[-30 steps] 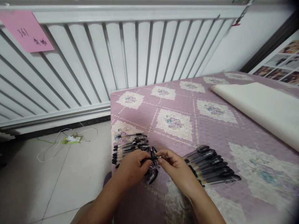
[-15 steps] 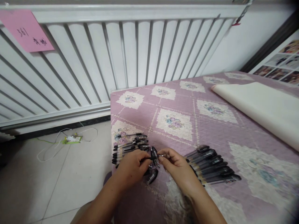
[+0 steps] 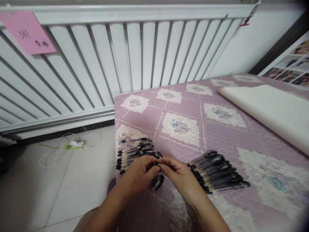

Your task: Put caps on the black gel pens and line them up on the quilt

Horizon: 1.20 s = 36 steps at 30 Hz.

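Observation:
My left hand (image 3: 141,170) is closed in a pinch on a black pen, mostly hidden by the fingers. Against it, the fingertips of my right hand (image 3: 177,172) are pinched together, at the spot where a small silvery pen part showed earlier; now it is covered. Beneath and just in front of the hands lie loose black pen caps (image 3: 158,183). Left of them a row of black pens (image 3: 130,155) rests on the bedspread, partly behind my left hand. To the right is a fanned group of capped black pens (image 3: 220,170), beside my right wrist.
The pens lie on a purple quilted bedspread (image 3: 183,104) with floral patches. A rolled cream sheet (image 3: 267,109) is at the right. Behind stands a white radiator (image 3: 132,54) with a pink note (image 3: 29,33). A power strip (image 3: 75,144) with cords sits on the tiled floor.
My two hands have come together, the right moving left, so their fingertips meet. The silvery part between them is now hidden.

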Each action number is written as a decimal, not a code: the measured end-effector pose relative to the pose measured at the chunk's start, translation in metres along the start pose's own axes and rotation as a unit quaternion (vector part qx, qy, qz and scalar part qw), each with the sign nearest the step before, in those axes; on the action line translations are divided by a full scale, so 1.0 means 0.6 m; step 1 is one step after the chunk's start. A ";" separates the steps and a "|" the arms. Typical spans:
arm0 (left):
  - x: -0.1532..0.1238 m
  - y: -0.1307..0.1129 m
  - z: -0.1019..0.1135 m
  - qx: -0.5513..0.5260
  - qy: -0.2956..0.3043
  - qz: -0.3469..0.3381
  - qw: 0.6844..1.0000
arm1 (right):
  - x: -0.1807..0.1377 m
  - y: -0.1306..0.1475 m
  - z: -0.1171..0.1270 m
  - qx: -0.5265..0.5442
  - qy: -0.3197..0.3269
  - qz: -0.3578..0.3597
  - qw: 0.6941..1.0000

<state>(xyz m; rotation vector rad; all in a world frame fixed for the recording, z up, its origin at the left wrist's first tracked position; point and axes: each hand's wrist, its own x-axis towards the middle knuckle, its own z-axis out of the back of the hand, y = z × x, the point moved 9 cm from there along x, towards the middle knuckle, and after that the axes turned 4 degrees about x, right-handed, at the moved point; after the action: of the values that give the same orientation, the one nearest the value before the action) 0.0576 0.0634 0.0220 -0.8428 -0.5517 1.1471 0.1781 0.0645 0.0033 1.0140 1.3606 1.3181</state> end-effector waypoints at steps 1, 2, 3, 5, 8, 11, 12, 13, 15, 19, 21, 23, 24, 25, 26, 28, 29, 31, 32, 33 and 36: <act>0.000 0.000 -0.001 -0.011 0.002 0.002 1.000 | 0.000 0.003 -0.003 -0.009 0.003 0.006 1.000; 0.001 0.000 -0.002 -0.020 0.004 0.005 1.000 | -0.001 0.005 -0.004 -0.014 0.003 0.011 1.000; 0.001 0.000 -0.002 -0.026 0.005 0.006 1.000 | -0.001 0.006 -0.003 -0.014 -0.001 0.013 1.000; 0.002 0.000 -0.001 -0.026 0.001 0.011 1.000 | -0.002 0.004 0.004 -0.003 -0.015 0.007 1.000; 0.002 0.003 0.006 -0.006 -0.019 0.026 0.999 | -0.002 -0.004 0.024 0.030 -0.056 -0.013 0.998; 0.001 0.009 0.010 0.011 -0.029 0.039 0.999 | -0.004 -0.008 0.049 0.051 -0.115 -0.018 0.992; 0.001 0.011 0.011 0.020 -0.029 0.041 0.999 | -0.005 -0.007 0.053 0.048 -0.126 -0.015 0.991; 0.001 0.012 0.012 0.030 -0.027 0.041 0.998 | -0.005 -0.005 0.054 0.040 -0.126 -0.011 0.991; 0.000 0.014 0.014 0.053 -0.027 0.036 0.998 | -0.005 -0.002 0.045 0.009 -0.099 -0.006 0.995; -0.002 0.022 0.013 0.084 -0.015 0.045 0.995 | -0.007 -0.003 0.007 -0.085 0.000 -0.006 0.996; -0.003 0.027 0.008 0.099 0.001 0.057 0.993 | -0.010 -0.002 -0.010 -0.143 0.039 0.004 0.989; -0.004 0.028 0.000 0.111 0.020 0.059 0.992 | -0.013 0.004 -0.024 -0.193 0.068 0.029 0.978; -0.005 0.026 -0.003 0.116 0.027 0.054 0.991 | -0.014 0.008 -0.030 -0.211 0.080 0.046 0.973; -0.005 0.024 -0.006 0.120 0.031 0.047 0.991 | -0.015 0.012 -0.036 -0.225 0.092 0.062 0.968; -0.005 0.021 -0.009 0.122 0.032 0.039 0.991 | -0.016 0.015 -0.041 -0.234 0.104 0.076 0.964; -0.005 0.018 -0.011 0.126 0.030 0.027 0.991 | -0.017 0.019 -0.043 -0.243 0.112 0.090 0.959; -0.005 0.017 -0.013 0.128 0.029 0.024 0.991 | -0.016 0.020 -0.039 -0.245 0.104 0.091 0.960; -0.005 0.017 -0.015 0.133 0.033 0.022 0.990 | -0.013 0.019 -0.024 -0.244 0.072 0.085 0.963; -0.006 0.017 -0.017 0.136 0.037 0.023 0.990 | -0.011 0.019 -0.014 -0.242 0.051 0.083 0.965; -0.006 0.017 -0.018 0.140 0.040 0.024 0.989 | -0.009 0.018 -0.004 -0.241 0.030 0.080 0.967; -0.009 0.014 -0.020 0.148 0.048 0.026 0.988 | -0.005 0.016 0.020 -0.243 -0.024 0.074 0.967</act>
<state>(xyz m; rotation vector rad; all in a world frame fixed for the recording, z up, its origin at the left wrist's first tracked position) 0.0604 0.0560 0.0083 -0.6546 -0.2722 1.1952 0.1901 0.0646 0.0136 0.8092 0.8689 1.6258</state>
